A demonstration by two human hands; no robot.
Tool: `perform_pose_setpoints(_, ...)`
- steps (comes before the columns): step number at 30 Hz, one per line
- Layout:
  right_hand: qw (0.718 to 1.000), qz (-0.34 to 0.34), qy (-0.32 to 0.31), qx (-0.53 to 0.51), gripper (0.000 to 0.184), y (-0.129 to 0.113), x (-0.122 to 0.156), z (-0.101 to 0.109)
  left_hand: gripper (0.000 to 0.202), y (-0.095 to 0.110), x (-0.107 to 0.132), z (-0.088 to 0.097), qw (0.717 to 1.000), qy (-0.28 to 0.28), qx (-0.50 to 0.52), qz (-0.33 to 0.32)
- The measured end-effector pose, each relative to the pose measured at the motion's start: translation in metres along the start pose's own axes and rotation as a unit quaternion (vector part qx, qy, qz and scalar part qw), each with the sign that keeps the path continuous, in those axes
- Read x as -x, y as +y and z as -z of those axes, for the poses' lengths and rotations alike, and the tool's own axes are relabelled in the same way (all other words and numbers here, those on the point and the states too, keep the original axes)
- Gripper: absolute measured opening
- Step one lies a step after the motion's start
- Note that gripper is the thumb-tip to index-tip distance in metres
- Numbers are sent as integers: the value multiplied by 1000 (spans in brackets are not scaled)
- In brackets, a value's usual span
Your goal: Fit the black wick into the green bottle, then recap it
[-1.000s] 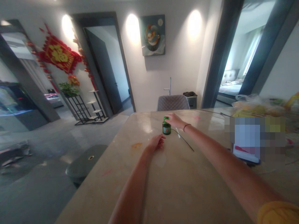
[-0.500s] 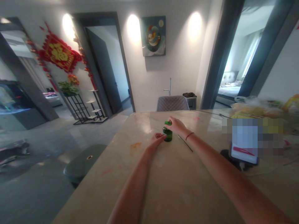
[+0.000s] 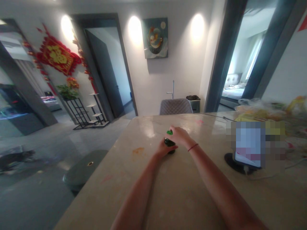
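Observation:
A small dark green bottle [image 3: 169, 142] stands on the table in the head view. My left hand [image 3: 164, 148] is wrapped round its lower body, thumb across the front. At its top, my right hand [image 3: 179, 135] has its fingers closed on the bright green cap [image 3: 169, 132]. Whether the cap is on the neck or lifted off it is hard to tell, as fingers hide the join.
The pale stone table [image 3: 187, 191] reaches a grey chair [image 3: 176, 106] at its far side. To the right, a phone [image 3: 247, 161] leans on a black round stand with a white cable, before plastic bags [image 3: 261, 110]. A dark green stool [image 3: 83, 169] stands left.
The bottle is a little nearer to me. My left fingers have closed further round its body. My right hand has come lower and nearer, and the thin dark stick beside it no longer shows.

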State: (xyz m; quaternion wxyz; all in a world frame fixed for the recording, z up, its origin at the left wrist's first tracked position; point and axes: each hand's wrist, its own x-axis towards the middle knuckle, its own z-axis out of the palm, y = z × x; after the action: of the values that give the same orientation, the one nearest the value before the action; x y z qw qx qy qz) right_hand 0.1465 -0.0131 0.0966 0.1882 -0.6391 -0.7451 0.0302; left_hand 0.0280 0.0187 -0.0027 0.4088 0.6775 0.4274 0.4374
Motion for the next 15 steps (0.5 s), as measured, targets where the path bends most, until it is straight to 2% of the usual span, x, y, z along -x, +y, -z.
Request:
perform_pose_setpoints(7, 998, 32, 44, -29, 32, 4, 2, 10, 54, 23, -1, 0, 999, 27, -19, -34)
perform_pose_setpoints(11, 994, 47, 71, -73, 34, 7, 6, 26, 55, 48, -3, 15, 991, 8, -115, -68)
perform_pose_setpoints(15, 990, 64, 43, -119, 38, 17, 13, 40, 55, 73, 2, 33, 972, -50, -209, -92)
